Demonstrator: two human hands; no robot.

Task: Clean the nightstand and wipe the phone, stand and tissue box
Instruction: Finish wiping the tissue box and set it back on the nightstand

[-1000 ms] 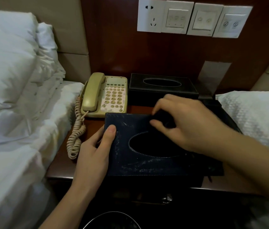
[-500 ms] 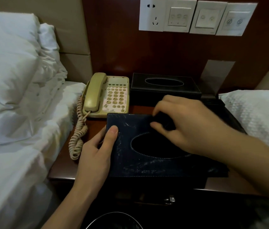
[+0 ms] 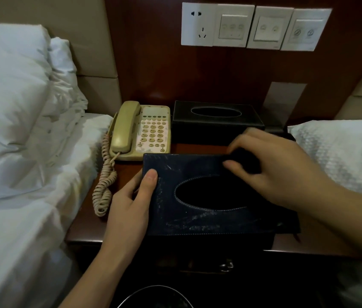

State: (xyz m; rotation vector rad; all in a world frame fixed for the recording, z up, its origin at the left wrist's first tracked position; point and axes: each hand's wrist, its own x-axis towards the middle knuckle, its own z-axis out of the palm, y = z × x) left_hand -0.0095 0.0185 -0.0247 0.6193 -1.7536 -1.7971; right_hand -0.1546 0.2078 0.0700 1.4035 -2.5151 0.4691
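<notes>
A dusty dark blue tissue box (image 3: 171, 221) sits at the front of the wooden nightstand (image 3: 80, 230). My left hand (image 3: 129, 207) grips its left end, thumb on the lid. My right hand (image 3: 282, 170) pinches a dark cloth (image 3: 245, 161) and presses it on the lid's far edge, right of the middle. Behind stand a beige phone (image 3: 151, 130) with a coiled cord (image 3: 105, 176), a second black tissue box (image 3: 215, 123), and a grey card stand (image 3: 286, 103) against the back panel.
White bedding (image 3: 20, 130) lies close on the left and another bed (image 3: 342, 152) on the right. Wall sockets and switches (image 3: 253, 27) sit above. The rim of a dark bin (image 3: 157, 294) shows below the nightstand's front edge.
My right hand with the cloth has slid to the right along the far edge of the box lid. The left hand and box have stayed put.
</notes>
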